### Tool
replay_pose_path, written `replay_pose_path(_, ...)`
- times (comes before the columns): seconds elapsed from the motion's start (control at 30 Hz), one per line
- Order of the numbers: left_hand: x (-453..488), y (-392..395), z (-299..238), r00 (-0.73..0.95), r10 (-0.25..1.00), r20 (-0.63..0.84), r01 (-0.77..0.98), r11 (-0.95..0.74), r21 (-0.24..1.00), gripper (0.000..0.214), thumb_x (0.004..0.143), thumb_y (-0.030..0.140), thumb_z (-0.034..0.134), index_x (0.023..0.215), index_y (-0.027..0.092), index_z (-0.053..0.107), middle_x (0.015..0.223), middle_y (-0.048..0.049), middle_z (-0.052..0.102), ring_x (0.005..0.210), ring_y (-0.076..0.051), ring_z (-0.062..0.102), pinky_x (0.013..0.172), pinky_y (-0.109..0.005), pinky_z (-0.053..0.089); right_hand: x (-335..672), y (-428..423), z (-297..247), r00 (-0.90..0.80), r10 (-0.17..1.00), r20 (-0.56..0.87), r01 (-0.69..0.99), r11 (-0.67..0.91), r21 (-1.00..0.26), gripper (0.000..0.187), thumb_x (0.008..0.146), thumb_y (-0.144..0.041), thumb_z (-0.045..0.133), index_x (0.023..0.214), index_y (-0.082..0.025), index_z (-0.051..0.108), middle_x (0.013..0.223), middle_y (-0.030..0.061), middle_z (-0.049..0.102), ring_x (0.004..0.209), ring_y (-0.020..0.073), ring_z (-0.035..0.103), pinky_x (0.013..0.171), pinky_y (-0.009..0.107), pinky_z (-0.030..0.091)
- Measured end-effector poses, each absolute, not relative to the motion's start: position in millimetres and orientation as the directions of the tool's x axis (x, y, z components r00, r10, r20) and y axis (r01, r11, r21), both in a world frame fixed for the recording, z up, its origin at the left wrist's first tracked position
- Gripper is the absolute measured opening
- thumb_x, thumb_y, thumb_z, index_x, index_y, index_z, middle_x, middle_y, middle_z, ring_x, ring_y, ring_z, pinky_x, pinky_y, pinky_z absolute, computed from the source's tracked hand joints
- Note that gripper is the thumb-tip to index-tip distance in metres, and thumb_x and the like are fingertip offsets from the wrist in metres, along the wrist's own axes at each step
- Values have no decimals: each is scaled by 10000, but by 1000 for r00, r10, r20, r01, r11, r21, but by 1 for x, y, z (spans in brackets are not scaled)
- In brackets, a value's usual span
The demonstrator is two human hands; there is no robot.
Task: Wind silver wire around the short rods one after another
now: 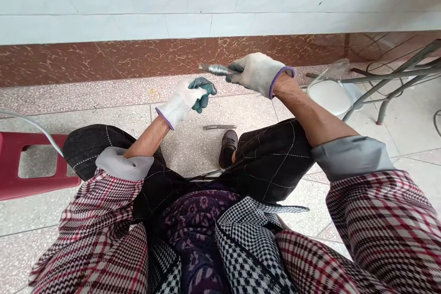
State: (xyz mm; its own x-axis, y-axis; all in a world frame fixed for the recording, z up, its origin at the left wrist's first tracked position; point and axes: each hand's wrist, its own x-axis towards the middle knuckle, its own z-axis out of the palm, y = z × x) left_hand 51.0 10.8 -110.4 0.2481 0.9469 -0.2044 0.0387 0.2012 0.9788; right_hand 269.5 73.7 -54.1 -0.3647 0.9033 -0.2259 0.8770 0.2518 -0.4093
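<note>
My right hand (257,73), in a white knit glove with dark green coated fingers, is closed on a short, narrow rod wound with silvery wire (217,70). The rod points left, its bare pale tip sticking out beyond the winding. Lower and to the left, my left hand (189,98) wears a matching glove, its fingers curled in. It is apart from the wound rod; anything between its fingertips is hidden or too thin to make out. On the floor below both hands lies a thin dark grey strip (219,127).
A red plastic stool (37,188) stands at my left, with a pale hose (32,125) passing over it. Metal frame legs (382,101) and a round white object (329,96) are at the right. Ahead is a tiled wall (144,0) with a brown skirting (138,59).
</note>
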Motion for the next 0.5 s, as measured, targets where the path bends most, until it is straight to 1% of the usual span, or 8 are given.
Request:
replay_pose_path(0.03, 51, 10, -109, 254, 947, -199, 25, 199, 980, 129, 921, 133, 633, 804, 156, 682, 539, 13, 578, 435, -88, 498, 442, -201, 385, 268, 71, -49, -350, 919, -182, 885, 261, -386, 178, 929, -365, 738, 865, -201, 709, 677, 20, 508, 646, 148, 428, 572, 319, 280)
replay_pose_path(0.07, 51, 9, -109, 262, 946, -193, 13, 196, 980, 131, 928, 147, 642, 803, 155, 678, 541, 13, 583, 430, -88, 501, 441, -203, 389, 267, 68, -44, -333, 930, -155, 876, 245, -416, 171, 934, -363, 726, 865, -208, 704, 688, 27, 521, 634, 154, 429, 562, 321, 297)
replay_pose_path(0.13, 50, 9, -110, 280, 943, -182, -4, 191, 982, 135, 936, 157, 641, 805, 154, 675, 543, 11, 592, 422, -90, 506, 440, -205, 399, 265, 62, -36, -313, 937, -159, 797, 168, -580, 168, 936, -390, 726, 884, -231, 716, 691, 35, 543, 606, 172, 452, 523, 324, 347)
replay_pose_path(0.2, 49, 11, -110, 294, 941, -169, -20, 183, 983, 155, 930, 114, 597, 803, 153, 675, 536, 11, 593, 416, -93, 504, 438, -208, 404, 262, 55, -29, -358, 917, -174, 674, 124, -729, 211, 947, -465, 726, 966, -257, 751, 680, 34, 556, 584, 184, 481, 480, 322, 391)
replay_pose_path(0.27, 47, 15, -109, 298, 943, -151, -33, 169, 985, 201, 910, 50, 539, 812, 148, 685, 530, 14, 593, 415, -96, 501, 436, -208, 403, 258, 48, -23, -441, 880, -177, 581, 130, -803, 278, 953, -533, 726, 1026, -268, 769, 661, 23, 551, 554, 172, 480, 440, 305, 404)
replay_pose_path(0.33, 44, 20, -105, 244, 958, -149, -21, 158, 987, 228, 895, 16, 522, 798, 149, 679, 515, 24, 575, 410, -94, 489, 429, -205, 382, 253, 40, -18, -510, 840, -185, 529, 136, -838, 278, 944, -515, 752, 996, -242, 772, 669, 12, 553, 524, 137, 465, 407, 276, 391)
replay_pose_path(0.4, 39, 26, -100, 133, 978, -158, -13, 161, 987, 228, 895, 19, 542, 753, 163, 647, 516, 33, 557, 407, -87, 477, 425, -204, 358, 249, 33, -15, -560, 792, -242, 525, 113, -844, 226, 917, -427, 785, 961, -206, 777, 672, 0, 559, 501, 105, 457, 385, 249, 371)
replay_pose_path(0.5, 29, 30, -95, 101, 982, -159, -30, 163, 986, 179, 866, 51, 610, 738, 172, 641, 624, 9, 637, 462, -88, 519, 458, -210, 377, 250, 31, -18, -605, 703, -375, 573, 58, -817, 192, 869, -339, 824, 964, -175, 799, 632, -22, 555, 479, 85, 457, 368, 229, 345)
